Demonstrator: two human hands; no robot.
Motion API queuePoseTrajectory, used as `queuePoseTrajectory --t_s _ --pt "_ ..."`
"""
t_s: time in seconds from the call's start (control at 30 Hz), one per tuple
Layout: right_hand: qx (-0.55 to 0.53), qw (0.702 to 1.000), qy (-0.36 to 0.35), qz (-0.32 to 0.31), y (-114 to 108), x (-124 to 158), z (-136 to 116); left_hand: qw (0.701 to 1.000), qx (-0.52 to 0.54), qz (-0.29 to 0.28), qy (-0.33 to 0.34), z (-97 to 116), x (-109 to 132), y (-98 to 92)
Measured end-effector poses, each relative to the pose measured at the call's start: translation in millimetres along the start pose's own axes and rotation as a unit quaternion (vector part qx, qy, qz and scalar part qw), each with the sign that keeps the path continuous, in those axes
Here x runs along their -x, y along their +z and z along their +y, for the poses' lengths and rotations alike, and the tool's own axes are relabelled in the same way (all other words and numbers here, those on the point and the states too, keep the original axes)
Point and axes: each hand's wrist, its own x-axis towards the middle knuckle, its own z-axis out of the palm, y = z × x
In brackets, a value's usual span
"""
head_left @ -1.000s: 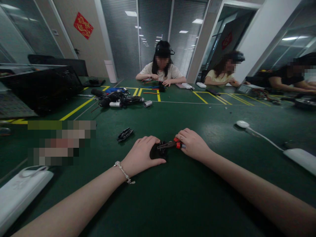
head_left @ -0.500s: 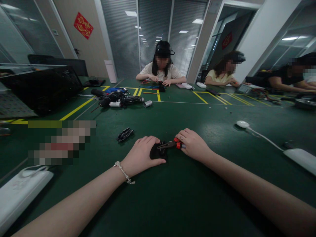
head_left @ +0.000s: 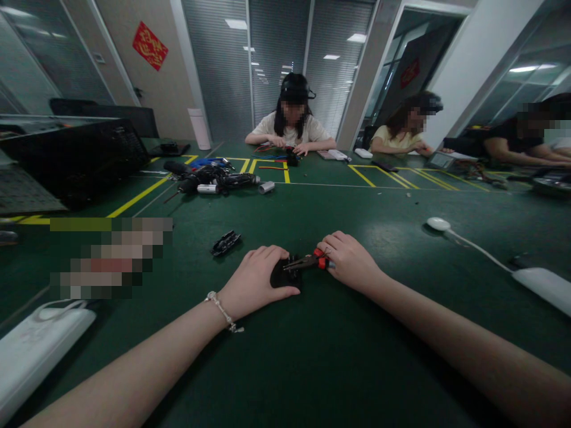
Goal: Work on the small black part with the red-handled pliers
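Observation:
My left hand [head_left: 259, 276] grips a small black plastic part [head_left: 281, 276] from its left side and holds it down on the green table [head_left: 357, 356]. My right hand [head_left: 350, 258] is closed around the red handles of needle-nose pliers [head_left: 307, 261]. The pliers' jaws reach left over the black part and look slightly parted. Whether they pinch anything on it I cannot make out. Beyond my left hand lies another black piece [head_left: 226, 243] with a ribbed, uneven outline, touched by neither hand.
At the back left lies a pile of black tools and cables [head_left: 209, 178]. White power strips stand at the left [head_left: 44, 351] and right [head_left: 544, 288]; a white mouse-shaped object [head_left: 438, 224] is cabled at the right. A co-worker [head_left: 292, 119] sits opposite, others further right.
The pliers' tips have shifted very slightly to the left over the black part. Both hands stay almost where they were.

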Motion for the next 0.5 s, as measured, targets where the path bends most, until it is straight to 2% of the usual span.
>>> queuePoseTrajectory --t_s 0.5 --pt "-0.035 0.999 0.011 0.006 3.4 -0.1 3.7 1.0 -0.003 0.002 0.002 -1.3 -0.4 2.5"
